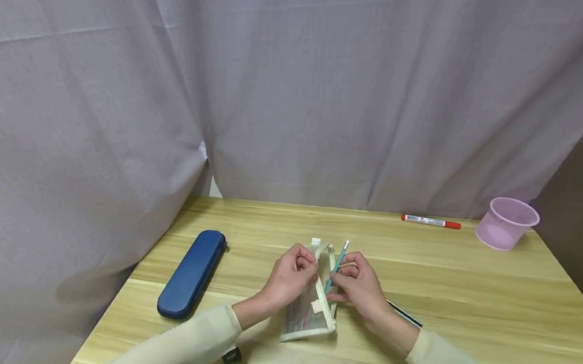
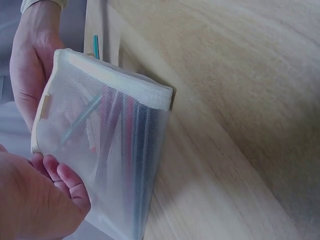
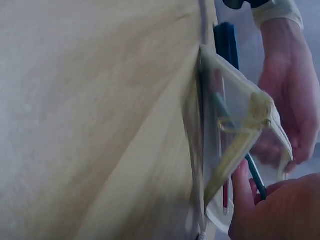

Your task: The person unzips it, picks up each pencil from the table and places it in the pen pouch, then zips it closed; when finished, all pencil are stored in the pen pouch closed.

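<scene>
Head view: left hand (image 1: 291, 271) pinches trim (image 1: 321, 291), likely the best hold on a light-looking, floppy mesh pouch (image 1: 305, 313); at three o'clock, right hand (image 1: 363, 283) pinches pencil (image 1: 338, 265).

The right hand (image 3: 275, 212) covers part of the pencil (image 3: 256, 176). A dark strip (image 1: 406, 314) is partly hidden behind the right arm (image 1: 394, 328). The sticks (image 2: 130, 125) inside the pouch (image 2: 150, 94), by the left hand (image 2: 42, 200), look blurry.

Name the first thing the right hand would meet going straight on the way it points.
Probably the mesh pouch, at its open side: the right hand, pinching the teal pencil, points that way. The head view leaves contact unclear.
</scene>
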Demonstrator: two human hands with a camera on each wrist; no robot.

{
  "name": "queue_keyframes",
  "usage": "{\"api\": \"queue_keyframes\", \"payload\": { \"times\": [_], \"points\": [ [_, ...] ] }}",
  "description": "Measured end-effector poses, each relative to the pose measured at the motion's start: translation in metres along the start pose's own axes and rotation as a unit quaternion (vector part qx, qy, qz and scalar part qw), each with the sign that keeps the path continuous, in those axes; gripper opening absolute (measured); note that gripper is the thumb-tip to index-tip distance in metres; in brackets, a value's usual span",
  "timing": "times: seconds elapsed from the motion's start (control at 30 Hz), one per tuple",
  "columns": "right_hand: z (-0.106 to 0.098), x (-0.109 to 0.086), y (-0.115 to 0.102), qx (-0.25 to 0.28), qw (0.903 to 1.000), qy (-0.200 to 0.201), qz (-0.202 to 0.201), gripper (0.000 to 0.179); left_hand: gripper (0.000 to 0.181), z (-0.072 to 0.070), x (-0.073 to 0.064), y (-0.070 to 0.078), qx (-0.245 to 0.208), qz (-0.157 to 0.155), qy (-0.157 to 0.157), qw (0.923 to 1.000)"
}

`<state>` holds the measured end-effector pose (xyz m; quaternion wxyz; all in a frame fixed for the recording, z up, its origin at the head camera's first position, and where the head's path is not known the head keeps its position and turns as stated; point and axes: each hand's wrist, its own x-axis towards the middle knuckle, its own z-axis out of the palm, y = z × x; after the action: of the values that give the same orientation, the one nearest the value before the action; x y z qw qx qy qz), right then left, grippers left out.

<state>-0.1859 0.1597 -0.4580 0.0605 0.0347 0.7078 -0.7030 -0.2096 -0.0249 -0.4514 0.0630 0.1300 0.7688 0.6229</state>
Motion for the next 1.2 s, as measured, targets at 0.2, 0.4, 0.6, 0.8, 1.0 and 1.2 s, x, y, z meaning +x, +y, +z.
{"api": "queue_keyframes", "payload": {
  "times": [0.2,0.4,0.6,0.8,1.0,1.2],
  "points": [
    [0.008,0.005,0.005,-0.052,0.9984,-0.013,0.02,0.039,0.018,0.002,0.002,-0.001,0.005,-0.002,0.009,0.9999],
    [0.012,0.008,0.005,-0.074,0.9967,-0.024,0.025,0.039,0.019,0.004,0.004,-0.002,0.0,-0.004,0.005,1.0],
    [0.011,0.012,0.003,-0.121,0.9921,-0.025,0.023,0.038,0.018,0.003,0.004,-0.002,-0.015,0.006,-0.013,0.9998],
    [0.0,0.014,-0.006,-0.11,0.9936,-0.028,-0.001,0.04,0.017,0.002,0.005,-0.003,-0.024,0.005,-0.019,0.9995],
    [-0.031,0.015,-0.016,-0.113,0.9913,-0.018,-0.064,0.037,0.016,0.002,0.004,0.0,-0.033,-0.001,-0.01,0.9994],
    [-0.071,0.024,-0.018,-0.194,0.9732,-0.046,-0.114,0.032,0.017,0.003,0.003,0.001,-0.037,-0.001,-0.009,0.9993]
  ]
}}
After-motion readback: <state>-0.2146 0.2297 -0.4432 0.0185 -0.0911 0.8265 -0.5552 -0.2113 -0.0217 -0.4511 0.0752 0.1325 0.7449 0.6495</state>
